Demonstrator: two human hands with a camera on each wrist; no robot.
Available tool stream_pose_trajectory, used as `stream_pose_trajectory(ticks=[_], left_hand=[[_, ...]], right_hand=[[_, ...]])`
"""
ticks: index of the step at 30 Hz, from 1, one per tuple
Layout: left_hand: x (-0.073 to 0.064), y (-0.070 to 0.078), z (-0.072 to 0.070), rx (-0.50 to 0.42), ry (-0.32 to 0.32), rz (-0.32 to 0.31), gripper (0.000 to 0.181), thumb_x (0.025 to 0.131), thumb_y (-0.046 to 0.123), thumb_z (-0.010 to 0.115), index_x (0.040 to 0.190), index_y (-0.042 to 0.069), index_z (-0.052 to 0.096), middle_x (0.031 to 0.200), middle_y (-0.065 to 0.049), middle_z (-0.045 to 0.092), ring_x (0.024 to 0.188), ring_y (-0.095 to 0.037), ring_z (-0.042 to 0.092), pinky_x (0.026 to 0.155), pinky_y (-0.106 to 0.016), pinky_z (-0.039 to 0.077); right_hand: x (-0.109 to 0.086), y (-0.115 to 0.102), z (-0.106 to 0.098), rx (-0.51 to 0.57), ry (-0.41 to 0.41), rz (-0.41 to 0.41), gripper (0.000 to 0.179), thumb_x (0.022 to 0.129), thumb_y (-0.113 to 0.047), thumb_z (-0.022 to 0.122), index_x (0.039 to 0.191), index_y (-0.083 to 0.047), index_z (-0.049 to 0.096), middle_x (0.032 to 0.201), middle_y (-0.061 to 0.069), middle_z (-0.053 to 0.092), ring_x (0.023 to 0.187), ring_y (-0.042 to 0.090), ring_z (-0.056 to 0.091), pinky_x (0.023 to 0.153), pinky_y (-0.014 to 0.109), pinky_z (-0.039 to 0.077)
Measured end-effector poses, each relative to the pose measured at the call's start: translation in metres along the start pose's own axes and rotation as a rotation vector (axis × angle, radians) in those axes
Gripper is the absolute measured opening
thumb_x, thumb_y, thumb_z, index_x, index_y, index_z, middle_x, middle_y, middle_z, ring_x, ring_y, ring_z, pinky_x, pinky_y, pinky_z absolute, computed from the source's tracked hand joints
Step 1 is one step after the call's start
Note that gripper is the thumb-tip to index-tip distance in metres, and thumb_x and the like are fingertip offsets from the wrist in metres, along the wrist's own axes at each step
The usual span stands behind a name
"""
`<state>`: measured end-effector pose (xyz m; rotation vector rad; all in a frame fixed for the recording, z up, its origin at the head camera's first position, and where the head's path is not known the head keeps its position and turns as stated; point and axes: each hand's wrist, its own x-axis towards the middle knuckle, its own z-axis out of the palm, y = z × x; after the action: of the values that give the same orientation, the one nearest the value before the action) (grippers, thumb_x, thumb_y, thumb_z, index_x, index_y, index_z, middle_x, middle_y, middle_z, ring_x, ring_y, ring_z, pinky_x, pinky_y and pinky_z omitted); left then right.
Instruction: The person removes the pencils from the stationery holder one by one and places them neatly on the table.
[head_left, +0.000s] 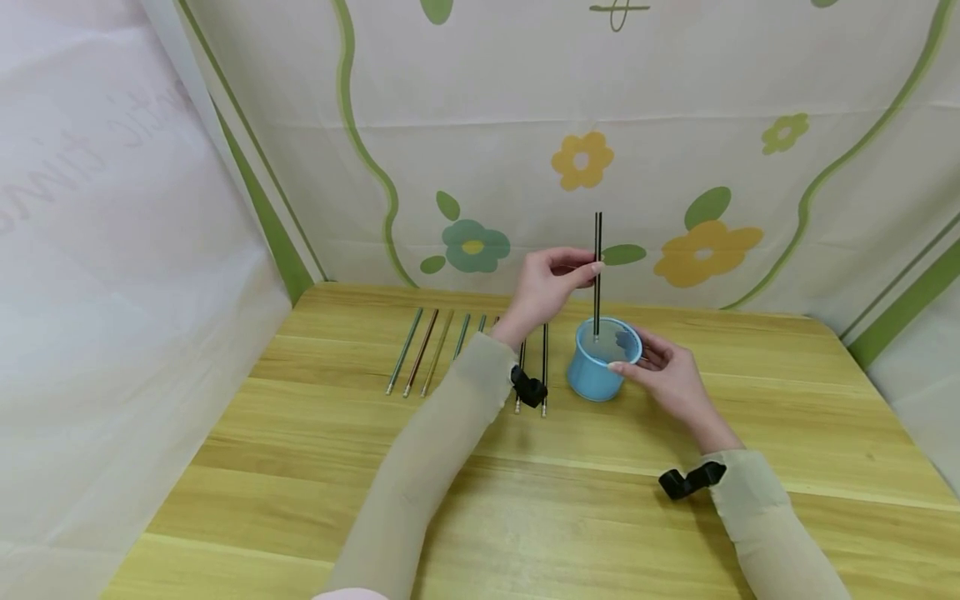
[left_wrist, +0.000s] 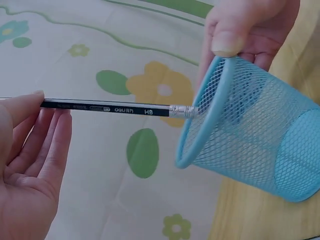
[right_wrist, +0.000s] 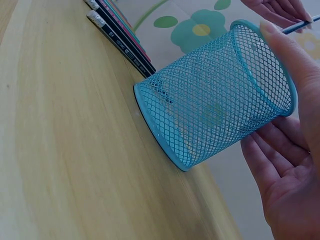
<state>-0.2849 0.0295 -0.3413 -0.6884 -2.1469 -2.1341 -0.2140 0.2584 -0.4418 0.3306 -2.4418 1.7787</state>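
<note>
My left hand [head_left: 551, 283] pinches a black pencil [head_left: 597, 287] between thumb and fingers and holds it upright. In the left wrist view, "HB" is printed on the pencil [left_wrist: 120, 109], and its metal-banded eraser end points down, just at the mouth of a light-blue mesh pen cup [left_wrist: 250, 130]. My right hand [head_left: 667, 371] grips that pen cup [head_left: 596, 379] by its rim and side, thumb at the rim. The cup stands upright on the wooden table, and no pencil shows inside it except the tip of the held one.
Left of the cup, several pencils lie in a row on the table [head_left: 600, 508], among them a green pencil [head_left: 405, 350] and a black pencil [head_left: 545, 367]. My left forearm hides part of the row. Behind the table hangs a flower-patterned cloth [head_left: 487, 167].
</note>
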Motion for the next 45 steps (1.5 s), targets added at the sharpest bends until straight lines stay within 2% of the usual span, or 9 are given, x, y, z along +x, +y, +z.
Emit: stream_pose_trajectory(ticks=[8,15,27,33,38,45], left_hand=[[-0.001,0.003,-0.021,-0.012,0.068,0.042,0.027,0.093,0.019,0.078,0.114,0.003,0.075,0.101,-0.005,0.074,0.085,-0.020,0.074,0.083,-0.034,0.061],[-0.002,0.000,-0.039,-0.034,0.140,0.052,0.025,0.090,0.019,0.081,0.111,0.006,0.078,0.100,-0.004,0.074,0.084,-0.021,0.074,0.083,-0.036,0.061],[-0.012,-0.013,-0.051,-0.077,0.194,0.019,0.021,0.088,0.012,0.082,0.107,0.004,0.076,0.099,-0.008,0.074,0.084,-0.025,0.072,0.078,-0.035,0.062],[-0.019,-0.018,-0.063,-0.044,0.226,0.000,0.022,0.089,0.012,0.082,0.109,0.006,0.076,0.103,-0.005,0.074,0.087,-0.024,0.073,0.078,-0.034,0.062],[-0.024,-0.022,-0.077,-0.015,0.248,-0.024,0.022,0.089,0.010,0.081,0.109,0.004,0.076,0.101,-0.009,0.074,0.084,-0.025,0.073,0.077,-0.034,0.062],[-0.029,-0.025,-0.107,0.015,0.280,-0.046,0.023,0.089,0.011,0.081,0.110,0.002,0.076,0.102,-0.012,0.074,0.085,-0.025,0.073,0.078,-0.036,0.062]], right_hand=[[0.000,0.001,0.000,0.028,0.006,-0.005,0.070,0.090,-0.011,0.081,0.150,0.001,0.047,0.144,0.025,0.053,0.123,0.018,0.059,0.092,0.017,0.051],[0.000,0.002,0.000,0.024,0.003,-0.002,0.070,0.090,-0.012,0.081,0.150,0.002,0.047,0.143,0.026,0.053,0.121,0.017,0.060,0.092,0.017,0.051],[0.002,0.005,-0.001,0.031,0.000,0.011,0.071,0.090,-0.012,0.082,0.150,0.001,0.047,0.143,0.026,0.053,0.122,0.021,0.060,0.092,0.018,0.051],[0.001,0.006,-0.002,0.029,0.002,0.017,0.072,0.090,-0.014,0.082,0.150,0.002,0.046,0.144,0.026,0.052,0.121,0.017,0.060,0.092,0.017,0.051],[0.001,0.005,-0.002,0.044,0.012,0.034,0.072,0.089,-0.014,0.082,0.150,0.002,0.047,0.144,0.026,0.052,0.119,0.013,0.061,0.092,0.018,0.052],[-0.001,0.004,-0.002,0.044,0.005,0.024,0.071,0.090,-0.014,0.082,0.150,0.001,0.047,0.144,0.026,0.052,0.119,0.011,0.061,0.092,0.018,0.052]])
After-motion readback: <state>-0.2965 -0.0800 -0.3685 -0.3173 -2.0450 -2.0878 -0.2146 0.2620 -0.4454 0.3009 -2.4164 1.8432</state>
